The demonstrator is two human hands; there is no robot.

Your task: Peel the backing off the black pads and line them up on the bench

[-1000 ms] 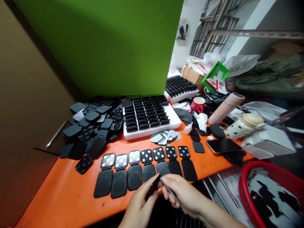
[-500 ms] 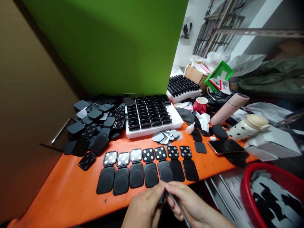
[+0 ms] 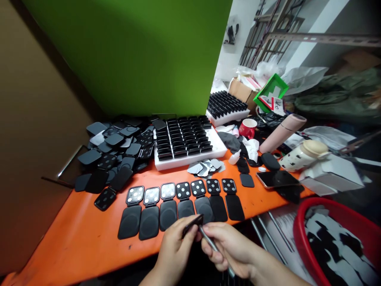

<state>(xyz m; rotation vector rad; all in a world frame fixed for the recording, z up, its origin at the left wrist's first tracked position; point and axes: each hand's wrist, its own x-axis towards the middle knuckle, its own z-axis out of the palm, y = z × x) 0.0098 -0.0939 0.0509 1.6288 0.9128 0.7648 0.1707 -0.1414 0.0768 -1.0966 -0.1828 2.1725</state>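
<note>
My left hand (image 3: 175, 242) pinches a small black piece (image 3: 193, 223) at the front edge of the table. My right hand (image 3: 223, 240) is wrapped round a thin grey metal rod (image 3: 210, 239), whose tip touches or nearly touches that piece. Beyond the hands lies a row of several opened black folding pads (image 3: 151, 223), their upper squares dotted with light discs; my left hand partly covers one pad's lower half. Loose grey plates (image 3: 205, 167) are piled behind the row.
A white foam tray (image 3: 175, 162) holds upright black pads. Black pads (image 3: 114, 139) are heaped at left. At right are a phone (image 3: 278, 178), a red mug (image 3: 247, 128), a pink bottle (image 3: 282, 133) and a red basin (image 3: 300, 230). A green panel (image 3: 133, 55) stands behind.
The black piece has been raised and tilted to a flatter angle. My left hand has turned, and the rod's tip has moved slightly left and up. The view has shifted a little.
</note>
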